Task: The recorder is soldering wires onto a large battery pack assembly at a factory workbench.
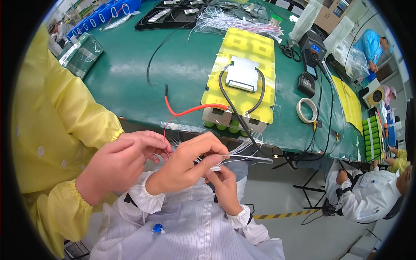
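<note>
Hands pinch a small white plug (215, 168) with thin wires (247, 152).

The left hand (182, 167) is closed on the plug from above, thumb and finger tight. The right hand (226, 186) grips it from below. The wires fan out toward 2 o'clock. A helper's hand (115, 167) in a yellow sleeve touches the left hand at 9 o'clock. At 12 o'clock, on the green table (182, 65), lies a yellow pack (247, 47) with a red wire (190, 110). A tape roll (307, 110) sits at 2 o'clock.
</note>
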`<state>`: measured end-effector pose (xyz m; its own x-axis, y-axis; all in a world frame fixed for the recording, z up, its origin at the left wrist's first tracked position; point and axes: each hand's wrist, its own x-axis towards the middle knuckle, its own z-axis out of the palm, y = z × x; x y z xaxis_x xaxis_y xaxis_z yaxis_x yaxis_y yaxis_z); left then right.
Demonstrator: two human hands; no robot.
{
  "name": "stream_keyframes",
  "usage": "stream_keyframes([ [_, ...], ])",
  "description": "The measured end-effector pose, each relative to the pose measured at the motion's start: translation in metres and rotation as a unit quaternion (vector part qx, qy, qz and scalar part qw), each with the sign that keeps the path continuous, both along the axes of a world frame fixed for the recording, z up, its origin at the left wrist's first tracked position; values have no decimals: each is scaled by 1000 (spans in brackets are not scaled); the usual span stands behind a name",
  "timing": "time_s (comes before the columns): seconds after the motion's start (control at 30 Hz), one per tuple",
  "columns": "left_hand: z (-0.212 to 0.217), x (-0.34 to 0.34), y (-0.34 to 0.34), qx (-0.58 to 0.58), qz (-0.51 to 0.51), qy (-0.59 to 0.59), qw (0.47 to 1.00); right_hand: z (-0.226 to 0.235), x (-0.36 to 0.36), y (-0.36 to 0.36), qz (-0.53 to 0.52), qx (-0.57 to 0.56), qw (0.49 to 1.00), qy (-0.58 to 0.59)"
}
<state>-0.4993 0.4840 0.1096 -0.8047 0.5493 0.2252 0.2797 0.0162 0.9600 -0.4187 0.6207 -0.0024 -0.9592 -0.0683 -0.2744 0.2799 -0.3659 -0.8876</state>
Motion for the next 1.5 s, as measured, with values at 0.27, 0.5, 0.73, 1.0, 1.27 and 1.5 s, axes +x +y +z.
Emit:
stream_keyframes([
  [0.27, 20, -3, 3, 41, -10, -12, 999, 4, 2, -1, -4, -53, 998, -14],
  [0.5, 68, -27, 9, 77, 35, -49, 995, -8, 1, -4, -4, -57, 998, -26],
  [0.73, 104, -91, 5, 48, 98, 0, 994, -14, 2, -1, -21, -61, 998, -15],
  [1.0, 97, -138, 9, 1, 79, 66, 995, -10, 4, -2, 7, -45, 999, -14],
  [1.27, 90, -158, 25, -83, 101, -3, 991, -8, 4, 3, 3, -65, 998, -21],
  [1.5, 108, -172, 41, -25, 64, -66, 995, 2, 6, 10, 14, -110, 993, -28],
])
